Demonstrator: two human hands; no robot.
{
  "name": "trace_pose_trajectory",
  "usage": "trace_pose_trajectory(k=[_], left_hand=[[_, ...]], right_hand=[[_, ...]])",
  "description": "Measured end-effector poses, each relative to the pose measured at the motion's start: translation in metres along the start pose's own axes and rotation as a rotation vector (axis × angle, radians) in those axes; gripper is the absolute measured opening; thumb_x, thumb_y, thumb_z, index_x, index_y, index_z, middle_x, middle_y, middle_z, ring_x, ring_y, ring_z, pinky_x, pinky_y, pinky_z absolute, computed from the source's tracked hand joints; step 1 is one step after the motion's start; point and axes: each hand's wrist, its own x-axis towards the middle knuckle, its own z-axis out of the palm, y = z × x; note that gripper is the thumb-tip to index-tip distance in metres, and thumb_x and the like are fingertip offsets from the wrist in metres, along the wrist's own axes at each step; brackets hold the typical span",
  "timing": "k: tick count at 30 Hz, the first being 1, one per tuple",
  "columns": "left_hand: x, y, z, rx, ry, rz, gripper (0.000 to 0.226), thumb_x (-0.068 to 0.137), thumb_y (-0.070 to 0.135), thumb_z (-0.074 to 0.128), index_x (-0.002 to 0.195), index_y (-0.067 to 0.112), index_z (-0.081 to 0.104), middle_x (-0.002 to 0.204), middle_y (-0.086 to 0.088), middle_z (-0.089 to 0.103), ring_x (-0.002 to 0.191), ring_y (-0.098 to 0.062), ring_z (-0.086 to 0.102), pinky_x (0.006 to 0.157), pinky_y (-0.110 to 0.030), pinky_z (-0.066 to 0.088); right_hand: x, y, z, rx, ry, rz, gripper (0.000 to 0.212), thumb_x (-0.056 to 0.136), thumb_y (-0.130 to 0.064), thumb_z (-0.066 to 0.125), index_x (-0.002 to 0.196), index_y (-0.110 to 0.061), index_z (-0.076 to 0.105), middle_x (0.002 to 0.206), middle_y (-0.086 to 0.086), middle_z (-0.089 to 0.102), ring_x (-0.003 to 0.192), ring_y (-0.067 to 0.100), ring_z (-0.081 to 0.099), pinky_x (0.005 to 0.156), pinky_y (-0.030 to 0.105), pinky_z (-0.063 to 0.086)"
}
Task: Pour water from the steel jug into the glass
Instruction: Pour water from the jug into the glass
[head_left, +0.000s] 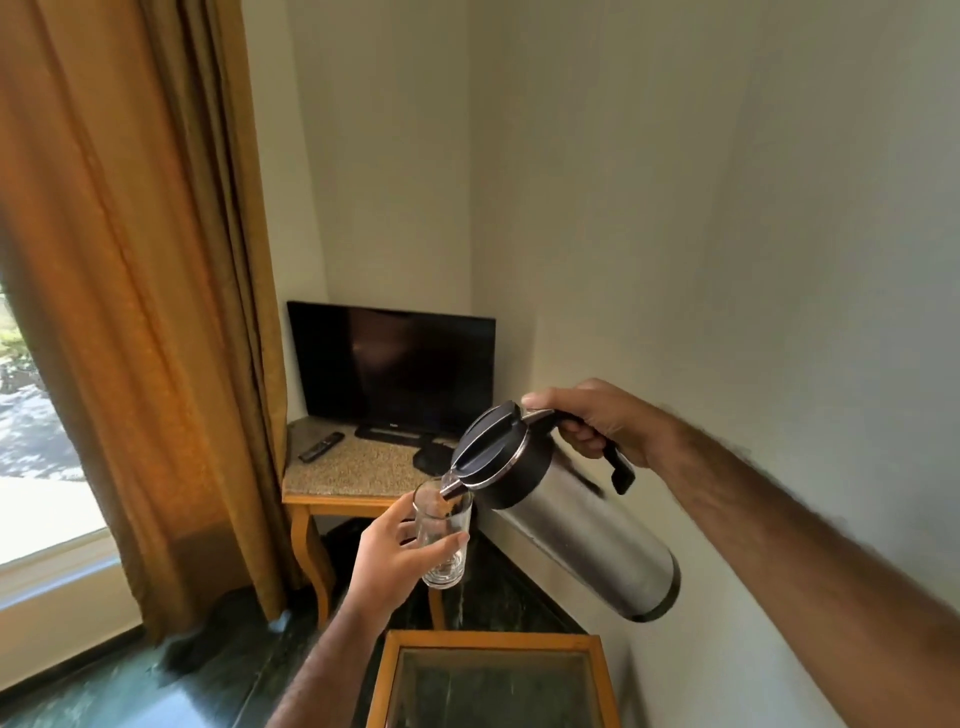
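Both hands are full: your right hand (602, 421) grips the steel jug (582, 530), your left hand (395, 551) the glass (447, 535); the spout at the rim's 12 o'clock risks spilling past it.

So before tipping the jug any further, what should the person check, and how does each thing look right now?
1. Right hand grips the steel jug by its handle: ok.
2. Left hand wrapped around the glass: ok.
3. Spout over the glass mouth: ok, it sits at the rim.
4. Glass upright: not ok, it leans slightly.
5. Water going into the glass: cannot tell; a faint streak seems to fall below it.
6. Water level in the glass: cannot tell, it looks nearly empty.
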Motion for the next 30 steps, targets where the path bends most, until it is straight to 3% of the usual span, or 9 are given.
trace_pose_trajectory(k=[4,7,11,14,18,21,26,30], left_hand=[[-0.010,0.006,-0.002,0.017,-0.032,0.012,0.055,0.061,0.053,0.091,0.112,0.058,0.071,0.113,0.024,0.078,0.108,-0.009,0.074,0.096,-0.037,0.058],[-0.014,0.008,-0.003,0.017,-0.047,0.005,0.058,0.058,0.055,0.092,0.113,0.050,0.073,0.112,0.022,0.080,0.104,-0.004,0.075,0.096,-0.040,0.060],[-0.016,0.006,-0.005,0.011,-0.063,-0.015,0.068,0.055,0.056,0.092,0.118,0.038,0.073,0.110,0.023,0.080,0.111,-0.013,0.073,0.098,-0.045,0.060],[-0.019,0.004,-0.008,-0.004,-0.063,-0.027,0.068,0.054,0.057,0.091,0.117,0.040,0.072,0.109,0.020,0.081,0.112,-0.013,0.072,0.089,-0.036,0.059],[-0.021,0.004,-0.011,-0.017,-0.067,-0.031,0.068,0.055,0.058,0.091,0.118,0.046,0.069,0.110,0.035,0.074,0.110,-0.008,0.069,0.083,-0.028,0.055],[-0.022,0.003,-0.014,-0.018,-0.071,-0.032,0.068,0.054,0.059,0.090,0.117,0.044,0.069,0.108,0.035,0.075,0.106,-0.005,0.071,0.078,-0.021,0.053],[-0.018,0.000,-0.016,0.002,-0.082,-0.023,0.074,0.054,0.058,0.091,0.122,0.037,0.071,0.108,0.028,0.078,0.102,-0.004,0.076,0.090,-0.035,0.062],[-0.018,-0.003,-0.015,0.004,-0.078,-0.019,0.074,0.055,0.057,0.092,0.124,0.040,0.070,0.109,0.020,0.081,0.108,-0.008,0.074,0.088,-0.034,0.063]], right_hand=[[0.004,-0.033,0.007,-0.146,-0.108,0.056,0.054,0.080,-0.058,0.079,0.049,-0.025,0.050,0.050,-0.005,0.041,0.044,0.012,0.034,0.047,0.024,0.032],[0.010,-0.055,0.015,-0.235,-0.153,0.104,0.054,0.085,-0.056,0.078,0.049,-0.025,0.051,0.051,-0.006,0.043,0.043,0.012,0.035,0.046,0.025,0.032],[0.018,-0.077,0.025,-0.340,-0.174,0.141,0.054,0.083,-0.056,0.077,0.047,-0.025,0.053,0.051,-0.005,0.044,0.042,0.012,0.037,0.045,0.024,0.034],[0.023,-0.087,0.030,-0.400,-0.172,0.154,0.054,0.081,-0.056,0.079,0.045,-0.025,0.054,0.050,-0.004,0.045,0.041,0.013,0.038,0.044,0.023,0.036],[0.030,-0.095,0.036,-0.483,-0.170,0.179,0.056,0.082,-0.055,0.080,0.043,-0.024,0.056,0.049,-0.004,0.048,0.040,0.013,0.041,0.044,0.023,0.039],[0.035,-0.099,0.041,-0.557,-0.166,0.204,0.057,0.081,-0.055,0.081,0.040,-0.023,0.056,0.048,-0.004,0.049,0.038,0.013,0.042,0.043,0.022,0.039],[0.042,-0.106,0.043,-0.612,-0.146,0.234,0.058,0.081,-0.055,0.080,0.039,-0.023,0.056,0.048,-0.004,0.048,0.038,0.014,0.042,0.043,0.021,0.038],[0.043,-0.112,0.044,-0.625,-0.153,0.239,0.058,0.084,-0.054,0.080,0.040,-0.023,0.056,0.048,-0.004,0.049,0.038,0.013,0.043,0.044,0.022,0.039]])
